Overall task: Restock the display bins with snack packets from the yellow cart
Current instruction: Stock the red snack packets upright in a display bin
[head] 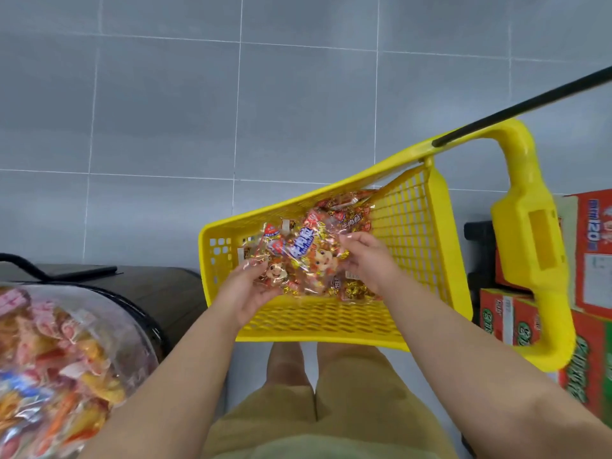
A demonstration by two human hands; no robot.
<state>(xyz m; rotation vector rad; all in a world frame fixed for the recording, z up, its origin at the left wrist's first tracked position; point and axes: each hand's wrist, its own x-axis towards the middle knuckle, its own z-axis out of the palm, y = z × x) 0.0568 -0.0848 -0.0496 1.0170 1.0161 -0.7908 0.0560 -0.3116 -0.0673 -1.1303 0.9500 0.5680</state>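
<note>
Centre frame, over the yellow cart [331, 323]: both hands hold a bunch of snack packets [298, 256]. Left hand [246, 293] cups it from lower left, fingers curled on the wrap. Right hand [366, 260] pinches its right edge. More packets [347, 207] lie in the cart. Display bin [126, 319] sits lower left, with mixed snacks inside. Cardboard boxes [592, 233] at right edge.

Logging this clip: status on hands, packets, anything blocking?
Left grip and right grip both on one snack bag. Bag inside yellow cart, atop other packets. Display bin left, no blockage seen.
</note>
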